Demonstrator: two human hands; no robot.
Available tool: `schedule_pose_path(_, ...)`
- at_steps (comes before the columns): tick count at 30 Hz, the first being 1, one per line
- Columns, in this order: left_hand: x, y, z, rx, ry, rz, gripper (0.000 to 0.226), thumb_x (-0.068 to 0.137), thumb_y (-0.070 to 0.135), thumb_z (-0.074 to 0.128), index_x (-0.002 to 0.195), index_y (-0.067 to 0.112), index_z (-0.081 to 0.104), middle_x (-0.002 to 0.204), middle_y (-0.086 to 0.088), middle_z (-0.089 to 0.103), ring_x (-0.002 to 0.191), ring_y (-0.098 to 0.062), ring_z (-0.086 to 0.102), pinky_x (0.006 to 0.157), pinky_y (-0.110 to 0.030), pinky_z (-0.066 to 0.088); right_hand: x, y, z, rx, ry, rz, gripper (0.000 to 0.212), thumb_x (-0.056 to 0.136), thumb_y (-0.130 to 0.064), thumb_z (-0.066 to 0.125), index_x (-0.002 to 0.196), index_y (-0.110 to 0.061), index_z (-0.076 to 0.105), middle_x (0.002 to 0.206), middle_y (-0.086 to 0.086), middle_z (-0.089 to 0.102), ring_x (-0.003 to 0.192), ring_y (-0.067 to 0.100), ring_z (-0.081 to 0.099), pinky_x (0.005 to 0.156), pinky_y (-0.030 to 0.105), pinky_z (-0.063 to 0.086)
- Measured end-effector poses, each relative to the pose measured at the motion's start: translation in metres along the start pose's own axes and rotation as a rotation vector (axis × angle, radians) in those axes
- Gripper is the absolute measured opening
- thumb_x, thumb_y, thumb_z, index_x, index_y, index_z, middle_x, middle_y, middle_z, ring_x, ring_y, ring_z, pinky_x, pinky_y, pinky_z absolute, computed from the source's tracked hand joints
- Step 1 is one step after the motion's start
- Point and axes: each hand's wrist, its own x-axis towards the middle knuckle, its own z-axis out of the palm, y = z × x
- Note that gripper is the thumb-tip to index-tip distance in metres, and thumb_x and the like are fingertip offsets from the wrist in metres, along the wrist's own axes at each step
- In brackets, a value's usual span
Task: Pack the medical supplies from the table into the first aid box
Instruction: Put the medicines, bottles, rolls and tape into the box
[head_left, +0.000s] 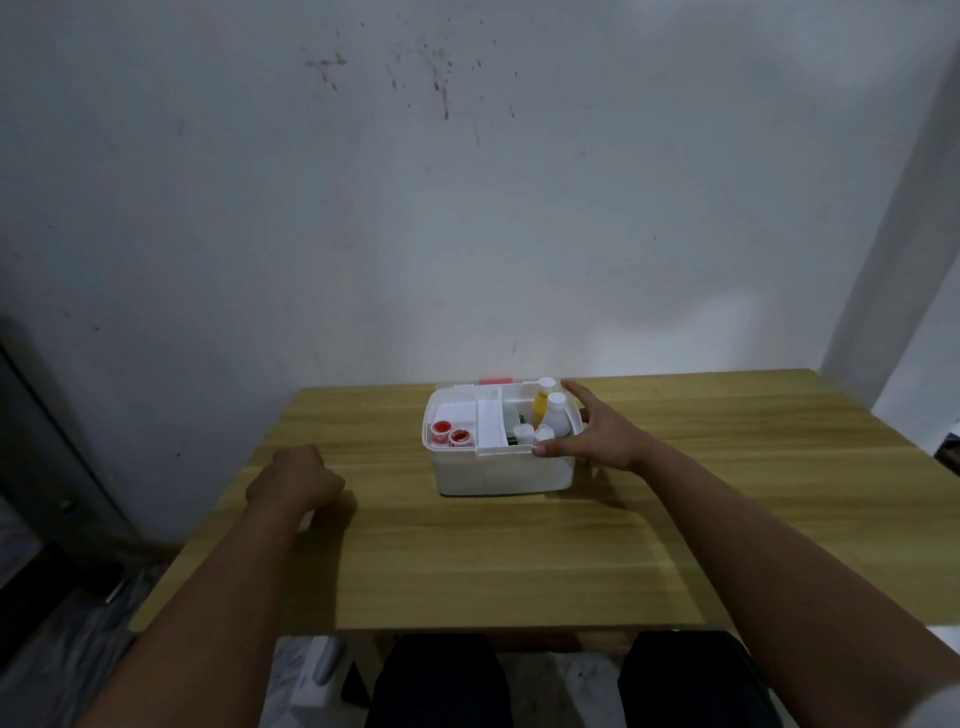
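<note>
Head view: white first aid box (498, 470), open, holding bottles (557, 413).

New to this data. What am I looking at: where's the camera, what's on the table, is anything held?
There is one picture, from a wide-angle camera worn on a person's head, looking down at bare arms; no robot. On the wooden table stands an open white first aid box with white bottles, a yellow one and two red-topped rolls inside. The right hand grips the box's right end. The left hand rests closed on the table; something white shows beneath it, unclear what.
</note>
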Motion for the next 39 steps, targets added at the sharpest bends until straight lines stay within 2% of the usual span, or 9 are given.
schedule_pose_path(4,0.003,0.001,0.003,-0.046,0.041,0.050,0.032,0.095,0.029,0.060,0.118,0.008,0.067,0.124,-0.017,0.065,0.110,-0.034,0.062,0.082,-0.039,0.053,-0.001,-0.001,0.000,0.009,-0.001,0.002,0.131,0.057,-0.041,0.100,0.161,-0.028,0.023,0.137,-0.008,0.058,0.120,0.011,0.059,0.092,0.025,0.053)
schedule_pose_path(9,-0.005,0.047,-0.029,-0.368,0.199,0.164,0.035,0.080,0.027,0.078,0.112,0.012,0.072,0.115,-0.013,0.072,0.105,-0.033,0.067,0.085,-0.036,0.053,-0.002,-0.003,-0.001,0.005,-0.006,0.001,0.127,0.060,-0.037,0.099,0.161,-0.029,0.023,0.134,-0.010,0.057,0.117,0.011,0.058,0.083,0.017,0.051)
schedule_pose_path(15,-0.026,0.142,-0.065,-0.746,0.084,0.325,0.030,0.076,0.022,0.086,0.103,0.011,0.078,0.100,-0.008,0.075,0.088,-0.024,0.072,0.072,-0.036,0.062,-0.002,-0.003,0.000,-0.003,-0.002,0.013,0.131,0.059,-0.040,0.099,0.162,-0.029,0.020,0.134,-0.008,0.056,0.119,0.014,0.057,0.092,0.026,0.052)
schedule_pose_path(17,-0.038,0.168,-0.066,-0.724,0.024,0.376,0.028,0.078,0.021,0.086,0.101,0.009,0.077,0.094,-0.007,0.075,0.082,-0.023,0.073,0.061,-0.030,0.058,-0.003,-0.003,0.000,-0.006,-0.001,0.008,0.131,0.058,-0.042,0.099,0.162,-0.030,0.020,0.138,-0.007,0.056,0.120,0.015,0.058,0.093,0.028,0.053)
schedule_pose_path(22,-0.049,0.200,-0.046,-0.500,-0.012,0.416,0.027,0.076,0.026,0.085,0.095,0.009,0.075,0.084,-0.005,0.074,0.075,-0.021,0.074,0.076,-0.040,0.063,-0.003,-0.001,0.000,-0.009,0.006,0.007,0.132,0.056,-0.048,0.099,0.161,-0.032,0.021,0.139,-0.008,0.055,0.124,0.015,0.056,0.092,0.027,0.051)
schedule_pose_path(27,-0.048,0.202,-0.031,-0.363,0.044,0.423,0.033,0.080,0.037,0.080,0.094,0.007,0.075,0.086,-0.006,0.075,0.077,-0.023,0.071,0.072,-0.037,0.060,-0.006,0.003,-0.001,-0.017,0.015,0.014,0.129,0.059,-0.050,0.096,0.161,-0.034,0.020,0.144,-0.004,0.051,0.127,0.017,0.051,0.095,0.031,0.048)
schedule_pose_path(32,-0.043,0.189,-0.034,-0.316,0.225,0.412,0.032,0.089,0.047,0.066,0.094,0.017,0.076,0.090,0.000,0.074,0.082,-0.022,0.068,0.074,-0.034,0.056,-0.005,0.003,-0.009,0.071,0.053,0.059,0.106,0.069,-0.052,0.088,0.155,-0.035,0.030,0.127,0.004,0.063,0.104,0.017,0.067,0.069,0.032,0.058)
schedule_pose_path(36,-0.021,0.171,-0.030,-0.329,0.281,0.352,0.039,0.090,0.053,0.062,0.107,0.021,0.077,0.104,0.001,0.076,0.087,-0.020,0.067,0.077,-0.034,0.054,0.002,0.008,-0.010,0.245,0.160,0.155,0.099,0.067,-0.075,0.073,0.149,-0.028,0.045,0.123,0.003,0.068,0.107,0.020,0.069,0.089,0.046,0.061)
schedule_pose_path(39,-0.003,0.165,-0.024,-0.484,0.239,0.272,0.043,0.094,0.052,0.060,0.112,0.017,0.076,0.111,-0.001,0.075,0.087,-0.018,0.063,0.081,-0.034,0.052,0.008,0.005,-0.010,0.415,0.193,0.216,0.065,0.087,-0.069,0.061,0.133,-0.023,0.060,0.116,0.004,0.071,0.099,0.019,0.071,0.071,0.034,0.062)
